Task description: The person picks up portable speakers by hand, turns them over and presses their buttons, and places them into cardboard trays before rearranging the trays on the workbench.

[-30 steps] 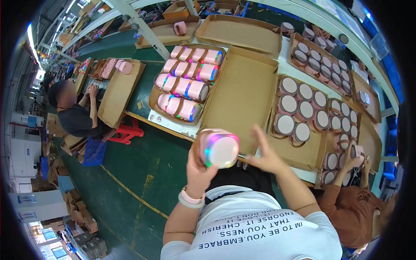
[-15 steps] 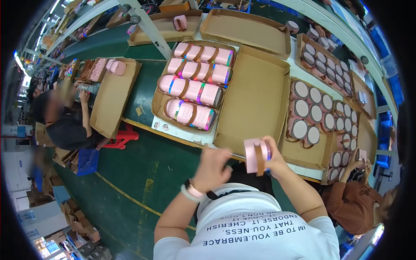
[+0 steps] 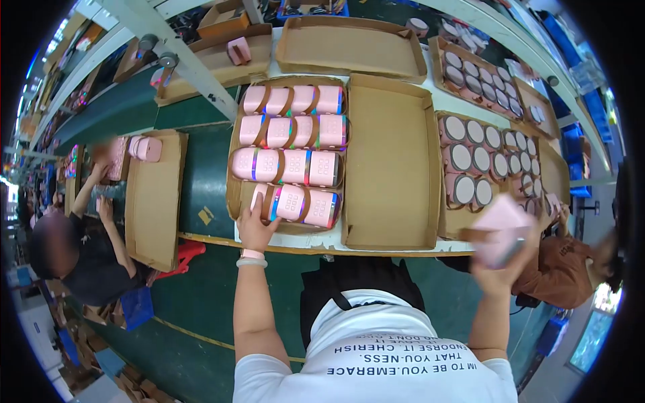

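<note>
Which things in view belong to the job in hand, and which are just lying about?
Likely in the job:
pink device in the right hand
nearest row of pink devices, at the left hand
their cardboard tray

Likely just lying about:
cardboard scrap
red stool
blue crate

Left arm point(image 3: 256, 302): extended forward
Left hand point(image 3: 254, 232): thumb point(image 3: 271, 227) apart from fingers point(image 3: 257, 205)
Right arm point(image 3: 489, 329): also forward
Right hand point(image 3: 500, 275): blurred, in grip

On the white table point(image 3: 289, 240), pink box-shaped devices point(image 3: 321, 168) are lying inside a brown rectangular cardboard tray point(image 3: 234, 142). Just right, a second such tray point(image 3: 388, 174) is sitting, and a long brown cardboard tray point(image 3: 349, 54) is lying behind it. Farther right, a third such tray point(image 3: 458, 220) is holding round white-ended devices point(image 3: 460, 158).
</note>
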Motion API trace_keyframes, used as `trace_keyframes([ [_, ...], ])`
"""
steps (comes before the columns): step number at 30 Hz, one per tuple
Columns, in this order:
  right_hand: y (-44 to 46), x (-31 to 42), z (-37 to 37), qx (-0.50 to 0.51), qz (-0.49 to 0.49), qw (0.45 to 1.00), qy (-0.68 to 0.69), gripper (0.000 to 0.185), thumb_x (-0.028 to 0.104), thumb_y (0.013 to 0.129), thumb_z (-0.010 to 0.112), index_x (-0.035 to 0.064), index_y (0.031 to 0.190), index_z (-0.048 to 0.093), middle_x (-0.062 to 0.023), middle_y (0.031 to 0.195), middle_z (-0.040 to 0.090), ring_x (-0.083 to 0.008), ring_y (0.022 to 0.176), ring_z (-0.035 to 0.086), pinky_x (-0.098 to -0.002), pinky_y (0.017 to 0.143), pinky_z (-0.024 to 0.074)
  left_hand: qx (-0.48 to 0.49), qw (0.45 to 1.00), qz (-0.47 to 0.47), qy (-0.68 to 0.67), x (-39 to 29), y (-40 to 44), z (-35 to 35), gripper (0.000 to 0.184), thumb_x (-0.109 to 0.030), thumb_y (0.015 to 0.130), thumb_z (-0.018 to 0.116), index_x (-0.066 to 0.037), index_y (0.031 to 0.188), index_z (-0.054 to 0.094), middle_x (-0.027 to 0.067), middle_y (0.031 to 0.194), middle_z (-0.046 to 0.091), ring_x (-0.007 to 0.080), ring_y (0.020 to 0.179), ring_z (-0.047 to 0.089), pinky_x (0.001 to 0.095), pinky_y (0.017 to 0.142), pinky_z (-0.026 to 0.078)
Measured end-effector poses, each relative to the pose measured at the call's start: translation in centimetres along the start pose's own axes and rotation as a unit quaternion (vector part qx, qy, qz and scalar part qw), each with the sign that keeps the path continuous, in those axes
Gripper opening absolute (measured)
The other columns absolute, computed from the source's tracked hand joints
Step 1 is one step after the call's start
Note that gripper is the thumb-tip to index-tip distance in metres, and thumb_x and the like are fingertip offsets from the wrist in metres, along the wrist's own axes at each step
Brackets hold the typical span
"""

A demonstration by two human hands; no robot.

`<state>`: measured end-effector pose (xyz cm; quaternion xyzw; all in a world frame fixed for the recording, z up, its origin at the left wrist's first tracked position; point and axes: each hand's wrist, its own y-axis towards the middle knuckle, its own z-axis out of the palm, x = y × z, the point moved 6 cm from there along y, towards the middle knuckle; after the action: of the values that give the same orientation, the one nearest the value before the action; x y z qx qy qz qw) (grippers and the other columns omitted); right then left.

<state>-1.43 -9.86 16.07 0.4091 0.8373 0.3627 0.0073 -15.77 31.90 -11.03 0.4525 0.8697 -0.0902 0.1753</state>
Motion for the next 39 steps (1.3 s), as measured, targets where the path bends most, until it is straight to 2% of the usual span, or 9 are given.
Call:
trace_keyframes([
  [2,-1.4,2.0,1.7,0.069,-0.252,0.957,-0.128,0.079,0.006,0.059,0.068,0.0149,0.130,0.035,-0.0188,0.124,0.038,-0.0383,0.119,0.037,-0.0510,0.099,0.0298,-0.035,0.991,-0.038,-0.124,1.4,0.0,-0.9,0.072,-0.022,0.069,0.075,-0.009,0.132,0.044,0.0145,0.101,0.055,0.0295,0.092,0.057,0.0385,0.082,0.047],
  [4,0.1,-0.3,-0.7,-0.012,-0.121,0.980,-0.156,0.079,0.010,0.060,0.071,0.0141,0.130,0.034,-0.0185,0.124,0.039,-0.0375,0.117,0.039,-0.0495,0.099,0.0294,-0.168,0.893,-0.084,-0.410,3.8,-0.6,-1.6,0.064,-0.025,0.076,0.068,-0.006,0.132,0.043,0.0131,0.109,0.055,0.0271,0.098,0.056,0.0361,0.087,0.046],
  [7,1.4,-5.3,-7.1,-0.302,0.140,0.943,0.033,0.077,0.001,0.062,0.064,0.0070,0.132,0.031,-0.0165,0.124,0.040,-0.0330,0.114,0.045,-0.0437,0.094,0.0411,-0.088,0.450,-0.259,-0.850,1.1,-3.5,-3.8,0.051,-0.031,0.083,0.058,-0.005,0.124,0.046,0.0144,0.120,0.051,0.0326,0.113,0.049,0.0406,0.090,0.047],
  [10,2.3,-4.9,-8.7,-0.464,0.150,0.863,0.132,0.075,0.000,0.066,0.065,0.0068,0.131,0.030,-0.0197,0.118,0.044,-0.0369,0.105,0.052,-0.0492,0.085,0.0480,-0.018,0.216,-0.211,-0.953,-4.0,-4.7,-4.8,0.050,-0.029,0.081,0.059,-0.004,0.122,0.047,0.0141,0.120,0.052,0.0364,0.115,0.046,0.0421,0.087,0.050],
  [14,3.1,-0.6,-4.1,-0.315,0.031,0.909,0.269,0.054,0.011,0.077,0.060,0.0022,0.125,0.037,-0.0173,0.117,0.046,-0.0335,0.107,0.051,-0.0453,0.089,0.0471,0.018,0.039,-0.183,-0.982,-8.9,-6.4,-4.4,0.048,-0.023,0.078,0.061,-0.005,0.121,0.051,0.0145,0.125,0.050,0.0391,0.118,0.042,0.0396,0.086,0.051],
  [16,5.3,-1.3,-4.8,-0.373,0.046,0.892,0.253,0.055,0.013,0.078,0.060,0.0018,0.125,0.036,-0.0160,0.117,0.045,-0.0325,0.107,0.050,-0.0439,0.088,0.0480,0.033,0.033,-0.159,-0.986,-11.0,-7.2,-5.2,0.055,-0.019,0.077,0.063,-0.007,0.127,0.047,0.0143,0.127,0.048,0.0398,0.122,0.038,0.0403,0.089,0.050],
  [22,9.4,-8.3,-7.9,-0.492,0.066,0.822,0.279,0.071,-0.003,0.065,0.059,0.0078,0.128,0.027,-0.0132,0.116,0.039,-0.0299,0.108,0.047,-0.0428,0.086,0.0506,0.061,0.433,-0.050,-0.898,-17.1,-8.6,-6.1,0.066,-0.001,0.072,0.062,-0.008,0.134,0.038,0.0112,0.131,0.046,0.0304,0.124,0.042,0.0503,0.102,0.037],
  [30,-3.1,-8.6,7.2,0.223,0.008,0.907,0.357,0.088,0.013,0.046,0.078,0.0146,0.126,0.039,-0.0181,0.122,0.036,-0.0369,0.117,0.037,-0.0435,0.099,0.0311,0.060,0.560,-0.039,-0.825,-24.4,-8.7,-4.4,0.061,0.003,0.073,0.057,-0.010,0.130,0.042,0.0090,0.128,0.048,0.0293,0.119,0.047,0.0492,0.100,0.039],
  [39,-13.9,-32.9,5.6,0.459,0.057,0.881,-0.101,0.074,0.025,0.055,0.077,0.0164,0.122,0.048,-0.0180,0.121,0.043,-0.0362,0.113,0.042,-0.0491,0.088,0.0352,0.033,0.568,-0.117,-0.814,-27.8,-9.5,-1.7,0.057,-0.001,0.078,0.058,-0.005,0.131,0.038,0.0122,0.127,0.048,0.0288,0.116,0.049,0.0462,0.096,0.044],
])
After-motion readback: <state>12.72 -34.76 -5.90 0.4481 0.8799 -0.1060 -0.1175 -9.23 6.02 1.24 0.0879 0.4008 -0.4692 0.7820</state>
